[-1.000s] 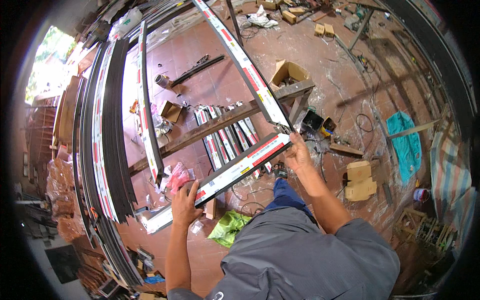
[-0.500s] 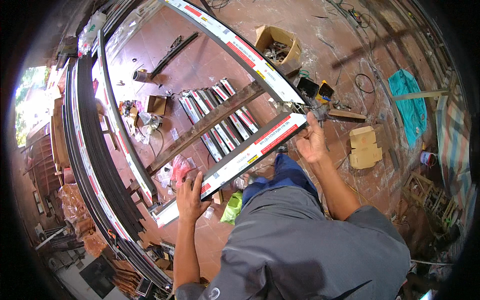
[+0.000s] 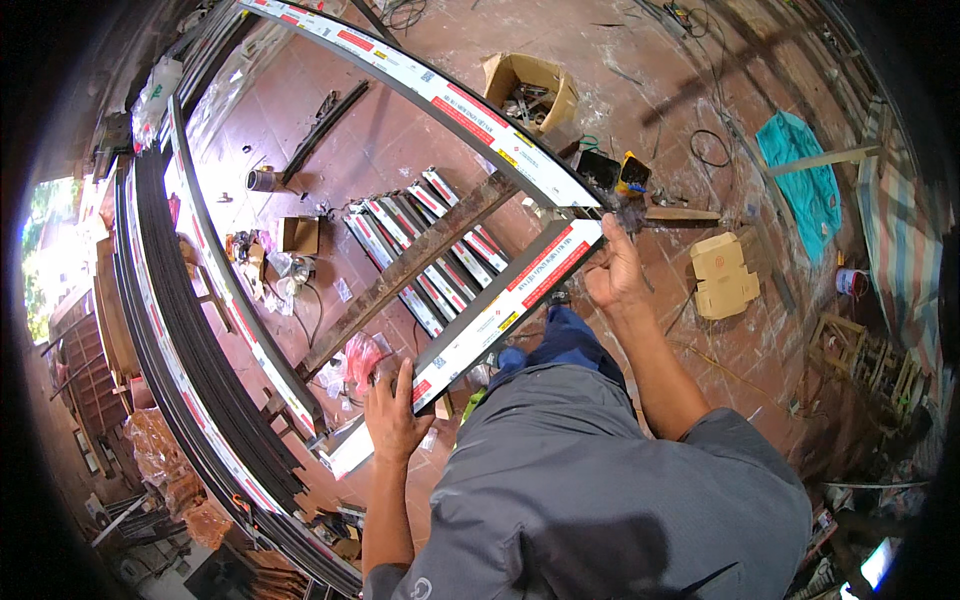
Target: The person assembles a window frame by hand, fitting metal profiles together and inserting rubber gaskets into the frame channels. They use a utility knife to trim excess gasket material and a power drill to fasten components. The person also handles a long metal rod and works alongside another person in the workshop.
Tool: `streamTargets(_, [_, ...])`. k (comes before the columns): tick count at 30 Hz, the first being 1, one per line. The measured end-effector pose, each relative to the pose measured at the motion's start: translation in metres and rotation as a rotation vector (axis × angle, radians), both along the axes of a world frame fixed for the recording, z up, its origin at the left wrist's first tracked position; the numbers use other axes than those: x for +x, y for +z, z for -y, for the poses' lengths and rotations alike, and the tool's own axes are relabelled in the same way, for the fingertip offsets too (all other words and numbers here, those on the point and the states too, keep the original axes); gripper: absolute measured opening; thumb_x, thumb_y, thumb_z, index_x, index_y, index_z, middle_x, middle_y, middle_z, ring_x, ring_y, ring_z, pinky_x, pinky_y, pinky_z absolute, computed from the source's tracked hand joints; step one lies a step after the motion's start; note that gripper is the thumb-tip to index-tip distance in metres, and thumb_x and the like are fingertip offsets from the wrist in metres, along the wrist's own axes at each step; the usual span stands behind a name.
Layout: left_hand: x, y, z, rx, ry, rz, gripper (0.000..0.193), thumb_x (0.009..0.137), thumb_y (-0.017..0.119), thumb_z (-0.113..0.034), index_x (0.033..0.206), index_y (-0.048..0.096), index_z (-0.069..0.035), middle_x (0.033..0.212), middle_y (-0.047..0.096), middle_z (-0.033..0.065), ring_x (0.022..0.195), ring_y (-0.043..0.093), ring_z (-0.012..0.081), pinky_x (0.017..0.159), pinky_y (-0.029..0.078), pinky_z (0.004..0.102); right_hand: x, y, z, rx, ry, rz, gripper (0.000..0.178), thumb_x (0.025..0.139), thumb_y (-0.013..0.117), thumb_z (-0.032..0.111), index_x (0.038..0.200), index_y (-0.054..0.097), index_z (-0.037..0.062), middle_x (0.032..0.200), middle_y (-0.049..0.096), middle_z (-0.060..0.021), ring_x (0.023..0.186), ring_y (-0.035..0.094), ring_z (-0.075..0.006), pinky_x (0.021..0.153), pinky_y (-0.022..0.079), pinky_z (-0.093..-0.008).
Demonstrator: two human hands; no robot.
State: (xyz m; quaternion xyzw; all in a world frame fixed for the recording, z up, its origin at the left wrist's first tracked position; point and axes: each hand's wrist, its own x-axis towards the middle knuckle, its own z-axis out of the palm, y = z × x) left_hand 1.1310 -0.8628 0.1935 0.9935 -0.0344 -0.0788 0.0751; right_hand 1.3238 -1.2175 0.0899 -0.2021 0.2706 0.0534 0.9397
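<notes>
A short dark profile bar (image 3: 490, 318), covered in white film with red labels, lies slantwise before me. Its right end meets a long profile bar (image 3: 440, 100) at a corner, where a narrow gap shows. My right hand (image 3: 612, 272) is closed round the bar's end at that corner, thumb on top. Towards the bar's other end, my left hand (image 3: 395, 415) grips it, with fingers over the face. A second long profile bar (image 3: 225, 285) runs along the left, its near end close to the short bar's left end. Beneath the frame passes a wooden beam (image 3: 410, 258).
Several short film-wrapped profiles (image 3: 385, 225) lie on the tiled floor beyond the beam. Long dark profiles (image 3: 185, 310) are stacked at the left. A cardboard box (image 3: 530, 92) with scraps, a flattened carton (image 3: 722, 276) and a turquoise sack (image 3: 800, 185) lie to the right.
The view has shifted slightly, so most of the floor scene sits further left. Both hands keep their hold on the short bar, and its left end appears slightly lower in the picture.
</notes>
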Motion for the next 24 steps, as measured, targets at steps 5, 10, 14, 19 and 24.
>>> streamTargets(5, [-0.011,-0.004,0.007,-0.034,0.021,0.011,0.101,0.057,0.087,-0.020,0.151,0.051,-0.015,0.123,0.060,0.0176,0.103,0.061,0.0378,0.089,0.049,0.0474,-0.003,0.003,0.001,-0.045,0.070,-0.049,0.025,0.099,0.068,0.027,0.113,0.067,0.0061,0.100,0.076,-0.0086,0.085,0.073,-0.0214,0.070,0.060,-0.0371])
streamTargets(10, [-0.010,-0.008,0.008,-0.012,0.017,-0.002,0.102,0.058,0.087,-0.019,0.152,0.049,-0.015,0.122,0.059,0.0195,0.102,0.061,0.0381,0.087,0.049,0.0483,-0.005,0.000,0.004,0.007,0.088,-0.039,0.027,0.098,0.067,0.028,0.113,0.067,0.0063,0.101,0.076,-0.0084,0.085,0.073,-0.0217,0.070,0.059,-0.0386])
streamTargets(14, [-0.010,-0.014,0.006,-0.016,0.008,-0.003,0.104,0.058,0.089,-0.020,0.153,0.048,-0.015,0.120,0.059,0.0202,0.102,0.061,0.0386,0.086,0.049,0.0488,-0.006,0.002,0.003,-0.005,0.028,-0.058,0.027,0.098,0.067,0.027,0.115,0.067,0.0055,0.105,0.076,-0.0093,0.088,0.073,-0.0222,0.075,0.059,-0.0386])
streamTargets(19, [-0.009,-0.016,0.004,-0.042,0.000,0.010,0.106,0.057,0.093,-0.026,0.153,0.048,-0.014,0.115,0.058,0.0192,0.099,0.060,0.0388,0.083,0.049,0.0491,-0.005,0.007,0.005,0.042,0.047,-0.026,0.030,0.098,0.068,0.023,0.120,0.066,0.0018,0.109,0.075,-0.0126,0.093,0.073,-0.0228,0.081,0.060,-0.0374])
streamTargets(24, [-0.007,-0.016,0.007,-0.027,-0.025,0.042,0.108,0.058,0.095,-0.032,0.152,0.048,-0.012,0.111,0.057,0.0181,0.096,0.059,0.0380,0.082,0.049,0.0490,-0.003,0.006,0.004,0.036,0.018,0.009,0.025,0.099,0.067,0.020,0.116,0.067,0.0006,0.108,0.076,-0.0141,0.092,0.074,-0.0218,0.080,0.061,-0.0373])
